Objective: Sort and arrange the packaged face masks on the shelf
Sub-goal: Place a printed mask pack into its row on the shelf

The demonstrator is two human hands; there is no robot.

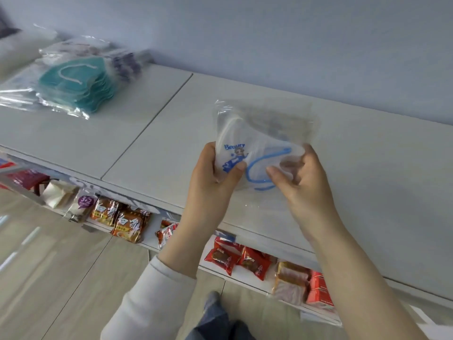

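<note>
A clear packet with a white face mask point(259, 141), blue ear loop and blue print, is held above the white top shelf point(152, 133). My left hand point(213, 173) pinches its left edge, thumb on the printed front. Gripping the packet's lower right side is my right hand point(301, 177), fingers curled on the plastic. A stack of teal packaged masks point(76, 84) lies at the shelf's far left, with more clear packets point(122, 60) of darker masks behind it.
A pale wall point(269, 40) runs behind the shelf. The lower shelf holds snack packets: orange noodle bags point(122, 222), red wrapped cakes point(235, 261) and boxes point(316, 288). Wooden floor and my shoe point(212, 300) show below.
</note>
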